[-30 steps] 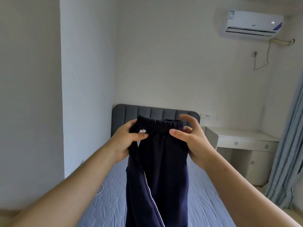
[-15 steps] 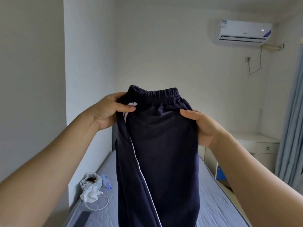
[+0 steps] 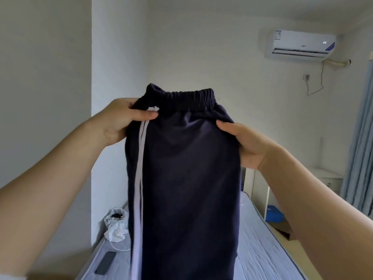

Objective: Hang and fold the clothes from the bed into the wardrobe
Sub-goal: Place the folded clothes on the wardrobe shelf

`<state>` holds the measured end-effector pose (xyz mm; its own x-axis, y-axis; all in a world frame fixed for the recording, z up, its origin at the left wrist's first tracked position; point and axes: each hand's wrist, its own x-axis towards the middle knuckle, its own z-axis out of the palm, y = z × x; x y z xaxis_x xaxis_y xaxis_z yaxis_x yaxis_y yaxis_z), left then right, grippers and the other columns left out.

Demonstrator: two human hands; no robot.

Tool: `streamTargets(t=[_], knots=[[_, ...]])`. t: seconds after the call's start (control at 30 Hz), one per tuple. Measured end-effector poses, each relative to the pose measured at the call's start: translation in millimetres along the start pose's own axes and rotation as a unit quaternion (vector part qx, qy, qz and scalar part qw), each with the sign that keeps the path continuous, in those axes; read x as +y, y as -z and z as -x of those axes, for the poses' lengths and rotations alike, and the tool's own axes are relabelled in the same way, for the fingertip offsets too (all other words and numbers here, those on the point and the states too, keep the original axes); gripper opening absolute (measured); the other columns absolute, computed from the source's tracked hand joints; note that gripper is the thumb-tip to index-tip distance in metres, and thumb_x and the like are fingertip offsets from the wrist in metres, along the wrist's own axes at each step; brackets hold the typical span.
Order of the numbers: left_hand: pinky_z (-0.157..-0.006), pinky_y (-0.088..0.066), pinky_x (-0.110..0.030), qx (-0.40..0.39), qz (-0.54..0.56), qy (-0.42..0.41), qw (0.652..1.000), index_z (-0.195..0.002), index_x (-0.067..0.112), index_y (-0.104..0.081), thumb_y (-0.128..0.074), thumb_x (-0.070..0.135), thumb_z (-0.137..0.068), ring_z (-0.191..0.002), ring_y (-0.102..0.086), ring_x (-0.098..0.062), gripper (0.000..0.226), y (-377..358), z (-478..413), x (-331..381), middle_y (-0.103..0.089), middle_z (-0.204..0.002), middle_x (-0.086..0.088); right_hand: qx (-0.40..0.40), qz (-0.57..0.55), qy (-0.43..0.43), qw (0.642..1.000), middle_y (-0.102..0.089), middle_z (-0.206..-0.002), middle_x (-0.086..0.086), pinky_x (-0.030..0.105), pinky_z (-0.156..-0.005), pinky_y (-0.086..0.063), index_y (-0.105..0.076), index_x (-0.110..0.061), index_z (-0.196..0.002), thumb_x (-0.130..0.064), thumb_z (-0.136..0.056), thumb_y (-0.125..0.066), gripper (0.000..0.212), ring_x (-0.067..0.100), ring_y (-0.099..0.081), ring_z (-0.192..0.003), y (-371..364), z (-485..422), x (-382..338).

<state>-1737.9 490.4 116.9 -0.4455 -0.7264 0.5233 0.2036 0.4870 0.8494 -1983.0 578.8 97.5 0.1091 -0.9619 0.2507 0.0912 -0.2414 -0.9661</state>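
Head view: left hand point(image 3: 121, 122) and right hand point(image 3: 245, 144), fingers point(image 3: 145, 116) pinching waist of navy trousers point(image 3: 187, 178), legs cropped below.

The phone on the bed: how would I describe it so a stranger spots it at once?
Start at the bed with the pale blue-grey cover, under the dark trousers held up. Follow its left edge toward the camera, past the crumpled white bag and white cable. The phone lies flat there: a dark, smooth slab, where its neighbours are white and rumpled.
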Motion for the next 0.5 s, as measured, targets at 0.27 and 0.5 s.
streamTargets(t=[0.27, 0.5], knots=[[-0.052, -0.054, -0.021, -0.045, 0.026, 0.068, 0.996, -0.06, 0.02, -0.075, -0.067, 0.02, -0.056, -0.058, -0.068, -0.01, 0.008, -9, 68, 38, -0.07, -0.065, 0.003, -0.035, -0.006, -0.02, 0.999, -0.074, -0.092, 0.0, 0.021, -0.063, -0.056, -0.078, -0.021, -0.082, -0.041, -0.074, -0.064, 0.026, 0.012, -0.071, -0.08, -30, 44, -10], [-0.053, -0.054, -0.02, -0.055, 0.015, 0.061, 0.997, -0.075, 0.012, -0.068, -0.075, -0.002, -0.052, -0.057, -0.067, -0.009, 0.028, 6, 115, 49, -0.07, -0.065, 0.004, -0.112, -0.024, 0.001, 0.993, -0.074, -0.092, -0.002, 0.024, -0.065, -0.056, -0.077, -0.027, -0.084, -0.03, -0.074, -0.066, 0.015, 0.012, -0.071, -0.082, -62, 59, 7]])
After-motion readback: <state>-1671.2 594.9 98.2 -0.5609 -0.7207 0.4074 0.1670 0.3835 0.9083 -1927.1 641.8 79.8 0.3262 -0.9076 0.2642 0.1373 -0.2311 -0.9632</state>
